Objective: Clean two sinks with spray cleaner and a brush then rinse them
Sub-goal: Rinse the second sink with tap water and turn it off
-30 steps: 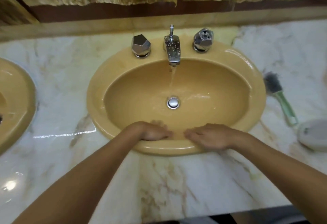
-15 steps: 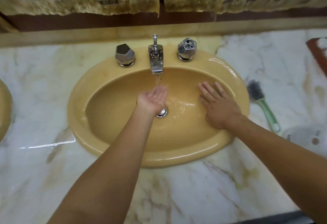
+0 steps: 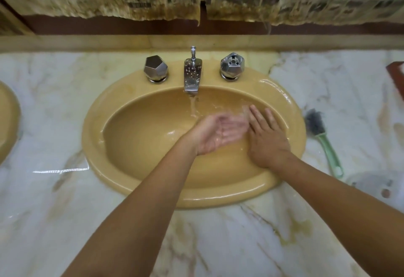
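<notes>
A mustard-yellow oval sink (image 3: 135, 93) is set in a marble counter. Water runs from its chrome tap (image 3: 192, 75) into the bowl. My left hand (image 3: 220, 133) is palm up and cupped inside the bowl, blurred, with water in it, just right of the stream. My right hand (image 3: 266, 139) lies flat, fingers straight, on the bowl's right inner wall, touching the wet surface. A brush (image 3: 321, 139) with a green handle and dark bristles lies on the counter right of the sink. The edge of a second yellow sink (image 3: 8, 123) shows at far left.
Two faceted chrome knobs (image 3: 155, 69) (image 3: 232, 65) flank the tap. A pale rounded object (image 3: 376, 187) lies on the counter at the right, near the brush handle. A red-brown item (image 3: 396, 75) shows at the right edge. Stained newspaper hangs on the back wall.
Both hands moved from the sink's near rim into the bowl. The left hand turned palm up under the stream, then swept right toward the right hand on the bowl's right wall.
</notes>
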Action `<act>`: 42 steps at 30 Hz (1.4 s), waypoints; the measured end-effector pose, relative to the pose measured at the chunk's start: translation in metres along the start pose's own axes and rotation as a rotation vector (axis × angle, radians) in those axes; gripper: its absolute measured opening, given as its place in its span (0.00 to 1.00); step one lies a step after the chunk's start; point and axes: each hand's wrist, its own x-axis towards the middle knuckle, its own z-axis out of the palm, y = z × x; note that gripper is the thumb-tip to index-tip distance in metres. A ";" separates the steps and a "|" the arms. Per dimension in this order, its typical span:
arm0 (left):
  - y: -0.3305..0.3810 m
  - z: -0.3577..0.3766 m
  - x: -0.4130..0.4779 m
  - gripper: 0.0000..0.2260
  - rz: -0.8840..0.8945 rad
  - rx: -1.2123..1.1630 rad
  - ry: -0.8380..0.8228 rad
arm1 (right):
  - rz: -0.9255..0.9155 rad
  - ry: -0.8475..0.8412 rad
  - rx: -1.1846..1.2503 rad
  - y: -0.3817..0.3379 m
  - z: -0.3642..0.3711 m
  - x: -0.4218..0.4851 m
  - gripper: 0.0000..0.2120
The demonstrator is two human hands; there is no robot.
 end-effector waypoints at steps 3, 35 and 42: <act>-0.039 0.009 -0.028 0.21 -0.325 0.871 -0.058 | -0.267 -0.515 0.213 -0.017 -0.012 -0.011 0.36; 0.085 -0.227 -0.068 0.34 0.681 2.030 0.353 | 0.350 -0.172 3.350 -0.127 -0.155 0.052 0.26; 0.091 -0.224 -0.058 0.38 0.571 1.934 0.665 | 0.147 -0.422 3.116 -0.145 -0.155 0.049 0.25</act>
